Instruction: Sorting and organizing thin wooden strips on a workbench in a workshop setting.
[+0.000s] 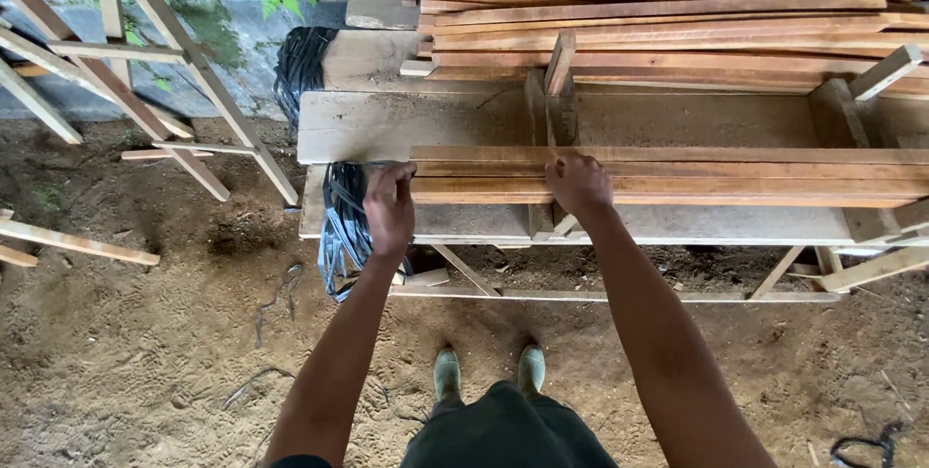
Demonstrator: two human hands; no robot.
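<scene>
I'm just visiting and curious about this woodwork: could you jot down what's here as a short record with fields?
Setting: dirt floor, rough wooden workbench
Left hand: left hand at the left ends of the slats, fingers curled on them
Right hand: right hand resting on top of the same bundle of wooden slats
Beside left hand: black strapping bundle hanging off the bench edge
Behind bench: large stack of slats
Left side: leaning wooden frames
Below: person's green shoes
</scene>
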